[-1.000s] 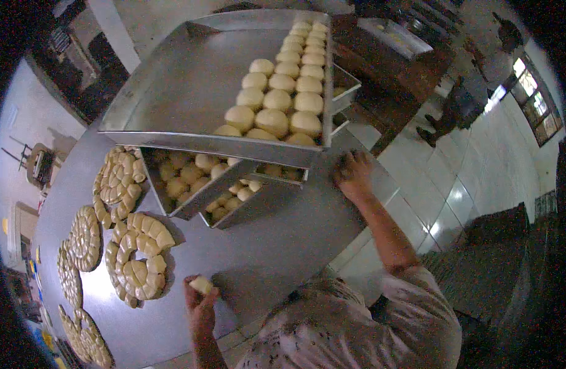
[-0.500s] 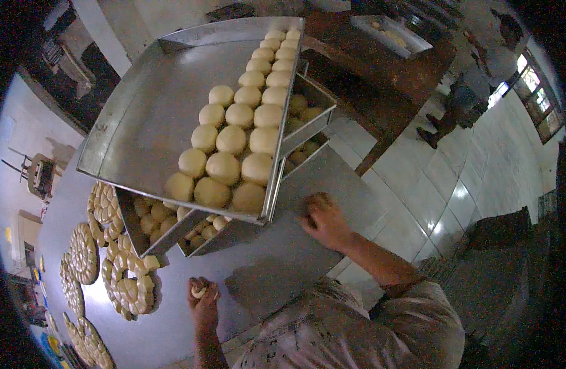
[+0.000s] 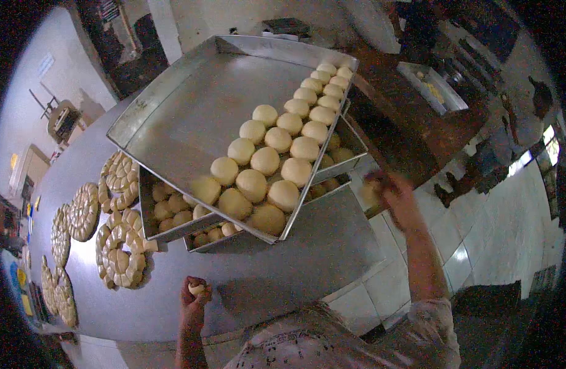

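My left hand (image 3: 192, 296) is low over the near side of the metal table, its fingers closed round a small pale piece of dough (image 3: 197, 288). My right hand (image 3: 395, 195), blurred by motion, is raised past the table's right edge; a pale dough ball (image 3: 371, 193) shows at its fingers. Between and beyond my hands a large metal tray (image 3: 184, 104) tops a crooked stack. Rows of round dough balls (image 3: 265, 161) fill its right side, while its left side is bare metal.
Lower trays (image 3: 163, 237) with more dough balls jut out beneath. Cut dough in ring-like clusters (image 3: 120, 261) lies on the table (image 3: 172, 307) at left. A brown table (image 3: 381, 86) bears another metal tray (image 3: 440, 92) at the far right, where a person (image 3: 455, 187) stands on the tiled floor.
My right hand has risen from the tabletop to the right and outward, with a dough ball at its fingers. My left hand keeps its dough piece. The view has shifted.
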Demonstrator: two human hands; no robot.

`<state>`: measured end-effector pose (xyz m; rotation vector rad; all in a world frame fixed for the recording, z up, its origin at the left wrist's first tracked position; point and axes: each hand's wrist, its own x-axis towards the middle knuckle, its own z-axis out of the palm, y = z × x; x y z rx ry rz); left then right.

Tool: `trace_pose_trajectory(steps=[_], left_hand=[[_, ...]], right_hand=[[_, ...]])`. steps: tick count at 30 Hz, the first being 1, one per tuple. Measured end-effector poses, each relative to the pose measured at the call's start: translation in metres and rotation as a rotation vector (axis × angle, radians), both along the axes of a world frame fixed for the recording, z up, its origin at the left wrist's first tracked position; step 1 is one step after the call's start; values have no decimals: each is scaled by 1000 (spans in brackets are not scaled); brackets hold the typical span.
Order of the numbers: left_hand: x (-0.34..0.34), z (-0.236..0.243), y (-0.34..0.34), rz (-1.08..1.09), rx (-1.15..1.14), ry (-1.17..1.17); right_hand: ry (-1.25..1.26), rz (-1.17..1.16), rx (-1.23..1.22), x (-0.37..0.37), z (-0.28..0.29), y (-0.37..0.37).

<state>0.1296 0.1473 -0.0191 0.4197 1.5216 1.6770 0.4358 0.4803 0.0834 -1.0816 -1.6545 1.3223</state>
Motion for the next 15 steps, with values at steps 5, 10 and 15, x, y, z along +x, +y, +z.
trace_pose_trajectory(steps=[5,10,15], left_hand=[[15,-10,10,-3,0,68],[24,34,24,7,-117,59],[-9,-3,-35,10,-53,-98]], right_hand=[[309,21,758,-135,138,49],[-303,303,723,-183,110,114],[168,-57,875,-160,167,-25]])
